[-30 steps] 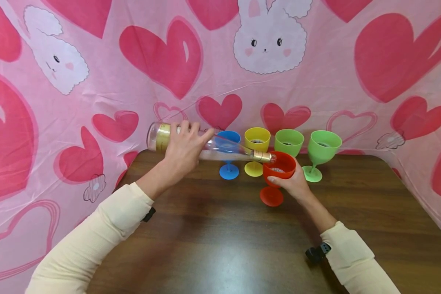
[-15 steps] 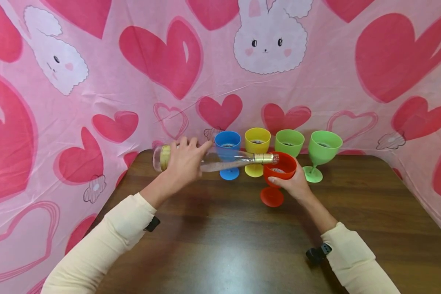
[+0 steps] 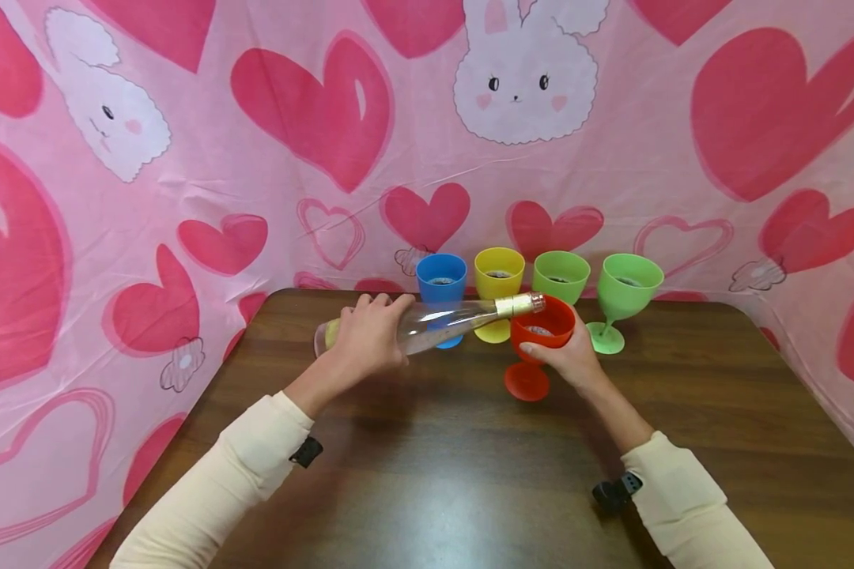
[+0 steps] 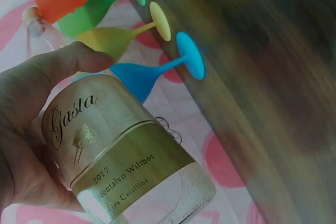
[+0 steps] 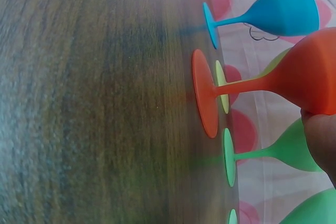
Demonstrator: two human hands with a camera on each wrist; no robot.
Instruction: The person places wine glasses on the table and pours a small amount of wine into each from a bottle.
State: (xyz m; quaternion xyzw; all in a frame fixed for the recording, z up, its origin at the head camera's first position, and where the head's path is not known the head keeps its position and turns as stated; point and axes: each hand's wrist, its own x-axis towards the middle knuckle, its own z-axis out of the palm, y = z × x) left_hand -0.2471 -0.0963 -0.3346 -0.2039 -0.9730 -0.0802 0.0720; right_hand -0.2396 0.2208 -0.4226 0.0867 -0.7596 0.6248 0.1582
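My left hand [image 3: 373, 332] grips a clear glass wine bottle [image 3: 444, 322] round its body. The bottle lies nearly level, its gold-wrapped neck a little higher than its base, and its mouth is over the rim of a red goblet [image 3: 535, 338]. A gold label [image 4: 131, 171] shows in the left wrist view. My right hand [image 3: 576, 359] holds the red goblet's bowl from the right, thumb in front. That goblet is upright, with its foot [image 5: 205, 94] at the tabletop and some liquid inside. No stream from the bottle can be made out.
Behind stand a blue goblet [image 3: 441, 271], a yellow goblet [image 3: 499, 265] and two green goblets, the left one [image 3: 561, 276] partly hidden by the red one, the right one [image 3: 628, 288] beside it. Dark liquid shows in them. A pink heart-patterned cloth [image 3: 313, 158] hangs behind the wooden table [image 3: 427, 474].
My left hand has lowered the bottle's base and shifted slightly right, so the neck now points a little upward. The right hand and the red goblet have stayed in place.
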